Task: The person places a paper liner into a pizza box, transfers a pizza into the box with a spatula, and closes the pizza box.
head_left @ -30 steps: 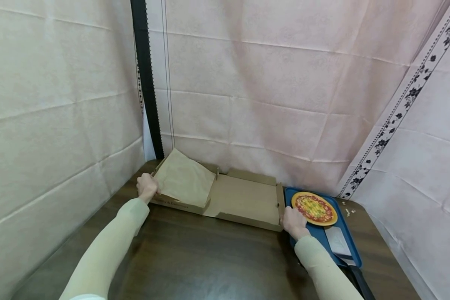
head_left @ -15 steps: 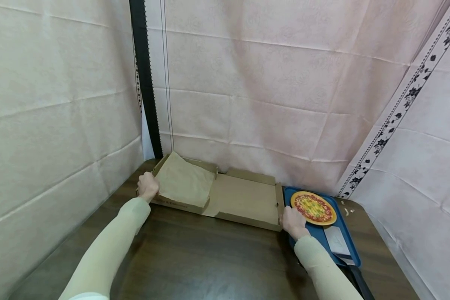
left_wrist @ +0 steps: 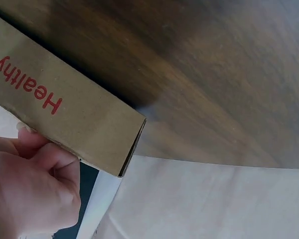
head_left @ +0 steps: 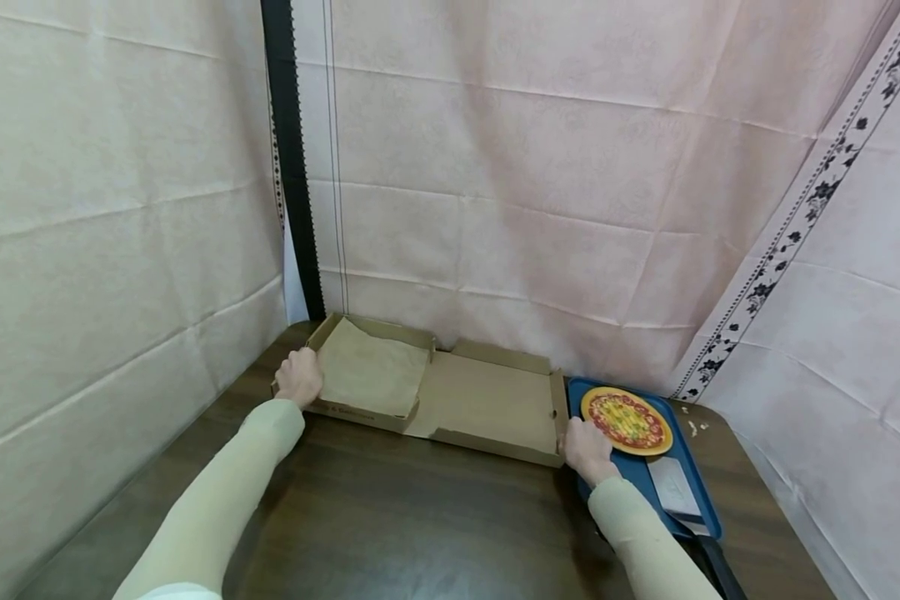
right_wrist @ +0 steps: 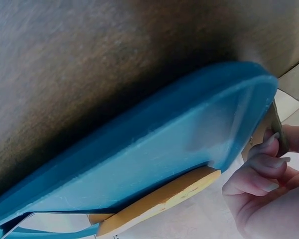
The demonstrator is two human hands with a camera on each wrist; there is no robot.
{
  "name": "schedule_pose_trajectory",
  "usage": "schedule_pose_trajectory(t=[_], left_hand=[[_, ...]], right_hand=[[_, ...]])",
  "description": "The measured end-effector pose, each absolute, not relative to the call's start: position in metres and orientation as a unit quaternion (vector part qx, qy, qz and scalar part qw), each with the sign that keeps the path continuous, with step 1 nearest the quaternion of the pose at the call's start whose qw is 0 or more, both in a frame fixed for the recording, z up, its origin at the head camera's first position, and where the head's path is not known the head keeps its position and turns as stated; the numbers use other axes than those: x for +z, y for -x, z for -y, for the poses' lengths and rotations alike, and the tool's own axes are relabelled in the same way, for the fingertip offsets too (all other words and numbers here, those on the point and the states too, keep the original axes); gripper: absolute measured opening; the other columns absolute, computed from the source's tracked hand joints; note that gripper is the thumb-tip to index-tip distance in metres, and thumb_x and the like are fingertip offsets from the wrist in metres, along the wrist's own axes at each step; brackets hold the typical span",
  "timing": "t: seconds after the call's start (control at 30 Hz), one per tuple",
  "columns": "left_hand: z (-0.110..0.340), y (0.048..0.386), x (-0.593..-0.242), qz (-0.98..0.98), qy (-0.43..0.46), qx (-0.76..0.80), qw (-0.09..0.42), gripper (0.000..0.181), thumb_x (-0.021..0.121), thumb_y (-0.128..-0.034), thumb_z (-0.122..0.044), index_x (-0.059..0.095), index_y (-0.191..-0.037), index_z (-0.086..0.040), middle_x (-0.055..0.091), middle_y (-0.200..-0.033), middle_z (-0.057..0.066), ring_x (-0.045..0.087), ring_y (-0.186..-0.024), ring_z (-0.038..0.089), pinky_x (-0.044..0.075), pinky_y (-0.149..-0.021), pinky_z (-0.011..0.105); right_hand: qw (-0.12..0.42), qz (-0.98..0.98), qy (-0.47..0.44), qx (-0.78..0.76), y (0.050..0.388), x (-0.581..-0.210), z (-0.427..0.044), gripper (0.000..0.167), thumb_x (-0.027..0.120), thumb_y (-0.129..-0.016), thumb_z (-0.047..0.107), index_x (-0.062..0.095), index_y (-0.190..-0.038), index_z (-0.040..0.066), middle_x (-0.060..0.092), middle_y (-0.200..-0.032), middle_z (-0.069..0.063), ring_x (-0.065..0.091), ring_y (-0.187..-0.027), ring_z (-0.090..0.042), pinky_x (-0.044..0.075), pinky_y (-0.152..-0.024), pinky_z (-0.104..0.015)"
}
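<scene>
An opened cardboard pizza box (head_left: 495,402) lies flat along the back of the table. A sheet of brown paper (head_left: 375,367) covers the floor of its left half. My left hand (head_left: 299,377) grips the box's left wall. In the left wrist view, curled fingers (left_wrist: 50,154) hold the edge of a side panel with red lettering. At the opposite end, my right hand (head_left: 588,450) pinches the right wall. The right wrist view shows the thumb and fingers on that cardboard edge, beside a blue tray (right_wrist: 139,144).
On the blue tray right of the box lie a pizza (head_left: 627,421) and a flat metal server (head_left: 673,487) with a black handle (head_left: 720,567). Small pale scraps (head_left: 694,427) sit beyond the tray. Cloth curtains (head_left: 555,192) hang behind and at both sides of the table.
The raised back corner of the paper has sunk lower into the box, and more of the back wall shows. My left hand has shifted slightly right. My right hand keeps its place.
</scene>
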State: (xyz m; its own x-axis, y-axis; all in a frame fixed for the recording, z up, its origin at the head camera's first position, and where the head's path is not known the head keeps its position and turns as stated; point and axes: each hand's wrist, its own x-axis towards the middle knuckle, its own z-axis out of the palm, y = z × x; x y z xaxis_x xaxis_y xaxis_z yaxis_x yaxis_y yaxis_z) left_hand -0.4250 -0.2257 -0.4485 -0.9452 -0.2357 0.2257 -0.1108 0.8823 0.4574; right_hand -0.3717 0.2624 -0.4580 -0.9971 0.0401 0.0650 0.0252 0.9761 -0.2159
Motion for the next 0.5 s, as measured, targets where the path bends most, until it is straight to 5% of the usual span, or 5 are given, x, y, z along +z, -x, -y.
schedule_pose_trajectory(t=[0.5], left_hand=[[0.2259,0.4275,-0.4524,0.98,-0.051,-0.143,0.129,0.024,0.041,-0.0949,-0.003,0.062,-0.092,0.008,0.062,-0.094,0.032,0.063,-0.088,0.049,0.052,-0.073,0.062]], right_hand=[[0.039,0.994,0.022,0.104,0.3709,-0.4582,-0.2598,0.023,0.059,-0.093,0.015,0.056,-0.073,0.004,0.052,-0.064,-0.011,0.052,-0.056,-0.025,0.042,-0.051,-0.035]])
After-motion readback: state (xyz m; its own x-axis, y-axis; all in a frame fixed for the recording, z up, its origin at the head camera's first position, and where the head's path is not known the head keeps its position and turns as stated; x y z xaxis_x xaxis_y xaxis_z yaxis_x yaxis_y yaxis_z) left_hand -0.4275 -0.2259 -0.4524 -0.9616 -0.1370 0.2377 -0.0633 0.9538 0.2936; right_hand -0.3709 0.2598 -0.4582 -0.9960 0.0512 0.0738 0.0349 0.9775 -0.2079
